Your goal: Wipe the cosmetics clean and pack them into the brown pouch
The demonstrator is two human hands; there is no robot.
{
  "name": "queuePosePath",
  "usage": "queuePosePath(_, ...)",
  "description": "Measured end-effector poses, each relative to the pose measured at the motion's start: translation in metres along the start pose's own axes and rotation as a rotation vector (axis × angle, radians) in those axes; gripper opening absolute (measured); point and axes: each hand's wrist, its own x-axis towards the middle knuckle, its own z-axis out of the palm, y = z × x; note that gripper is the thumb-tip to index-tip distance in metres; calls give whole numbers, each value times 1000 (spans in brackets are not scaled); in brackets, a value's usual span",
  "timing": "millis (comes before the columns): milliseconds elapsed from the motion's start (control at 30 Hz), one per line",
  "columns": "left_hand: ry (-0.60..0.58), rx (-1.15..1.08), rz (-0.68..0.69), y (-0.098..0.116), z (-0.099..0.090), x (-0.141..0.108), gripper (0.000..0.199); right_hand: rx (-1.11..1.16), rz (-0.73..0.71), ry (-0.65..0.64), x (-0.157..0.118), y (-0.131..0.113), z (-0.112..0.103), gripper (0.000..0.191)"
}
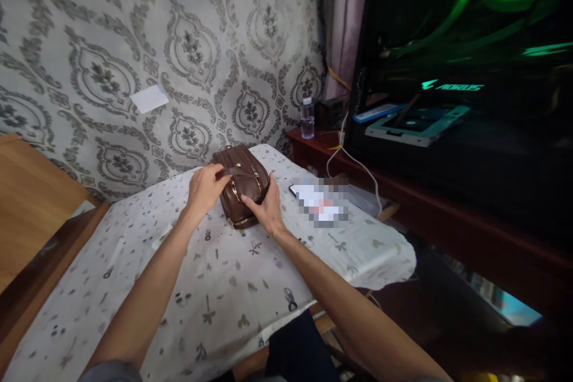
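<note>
A small brown leather-look handbag (242, 191) with gold-coloured zips rests on the patterned white cloth. My left hand (206, 188) is closed on a brown strap (229, 172) across the upper part of the bag; its fingertips are partly hidden. At the bag's right side, my right hand (268, 206) grips the body, the thumb pressed on the front near a zip and the fingers along the side. What the bag holds inside cannot be seen.
A phone (319, 203), blurred out, lies right of the bag on the cloth-covered surface (233, 286). Behind it, a water bottle (307, 118) and white cable (358, 158) sit by a red-brown desk. A dark glass-sided computer case (461, 107) stands right; a wooden panel (40, 209) is left.
</note>
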Motion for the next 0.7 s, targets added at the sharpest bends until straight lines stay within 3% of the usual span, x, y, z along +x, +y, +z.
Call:
queuePosePath(467,-18,-72,60,5,10,-27,18,-19,-4,16,1,-1,1,107)
queuePosePath(700,84,-2,128,6,25,-53,18,-30,-21,-2,1,0,0,110)
